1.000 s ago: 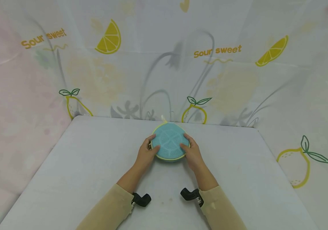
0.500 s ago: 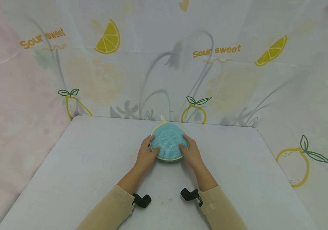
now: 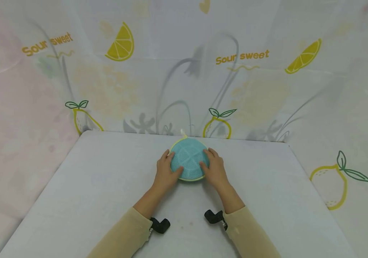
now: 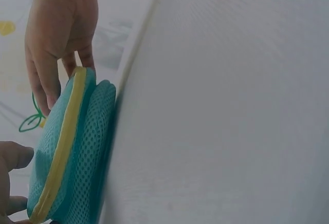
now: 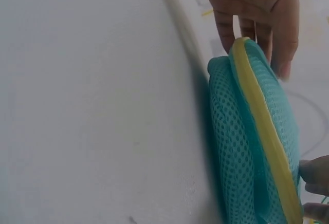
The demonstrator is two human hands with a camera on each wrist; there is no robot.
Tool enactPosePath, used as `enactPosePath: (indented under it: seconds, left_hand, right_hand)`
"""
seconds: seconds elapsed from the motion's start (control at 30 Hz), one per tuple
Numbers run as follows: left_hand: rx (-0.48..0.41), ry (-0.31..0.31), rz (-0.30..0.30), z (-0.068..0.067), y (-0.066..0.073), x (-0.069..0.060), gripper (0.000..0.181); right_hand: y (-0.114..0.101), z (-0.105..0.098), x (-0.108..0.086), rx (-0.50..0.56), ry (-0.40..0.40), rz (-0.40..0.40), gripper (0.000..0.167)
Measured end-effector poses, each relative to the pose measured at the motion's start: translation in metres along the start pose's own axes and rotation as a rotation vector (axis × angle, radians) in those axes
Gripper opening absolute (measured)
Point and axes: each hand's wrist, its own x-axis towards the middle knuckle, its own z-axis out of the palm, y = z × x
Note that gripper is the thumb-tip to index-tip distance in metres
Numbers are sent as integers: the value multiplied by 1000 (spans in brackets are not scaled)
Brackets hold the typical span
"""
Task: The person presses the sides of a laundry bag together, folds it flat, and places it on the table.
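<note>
A round turquoise mesh bag [image 3: 189, 159] with yellow edging rests on the white table, its small pale loop pointing away from me. My left hand [image 3: 165, 172] lies along its left side, fingers loosely extended, thumb over the top. On the opposite side my right hand [image 3: 215, 169] is placed likewise. Side-on in the left wrist view, the mesh bag [image 4: 54, 142] shows its yellow rim and a lower mesh layer. Extended fingers hang beside the mesh bag [image 5: 231, 111] in the right wrist view. Whether every fingertip touches it is hidden.
The white tabletop [image 3: 113, 186] extends around the bag. Behind it hangs a pale cloth backdrop [image 3: 171, 39] printed with lemons and lettering, close to the table's far edge. Black wrist-mounted camera pieces [image 3: 160, 225] stick out from both sleeves.
Both hands have loosened from the bag's edges; their fingers have shifted up from its sides and straightened. The bag has stayed in nearly the same place.
</note>
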Motion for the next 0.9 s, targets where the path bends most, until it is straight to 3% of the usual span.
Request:
enactPosePath:
  seconds: [0.23,0.6,0.9]
  left_hand:
    - [149,-11,36,-2,3,-1,76]
    - [308,-99,119,-6,7,0,89]
    - [396,-173,161,-12,2,7,89]
  right_hand:
    - [2,-3,0,-41,-28,-47,52]
    - [8,-12,0,-98,-106,-221,56]
    - [10,-20,5,-172,-205,-246,66]
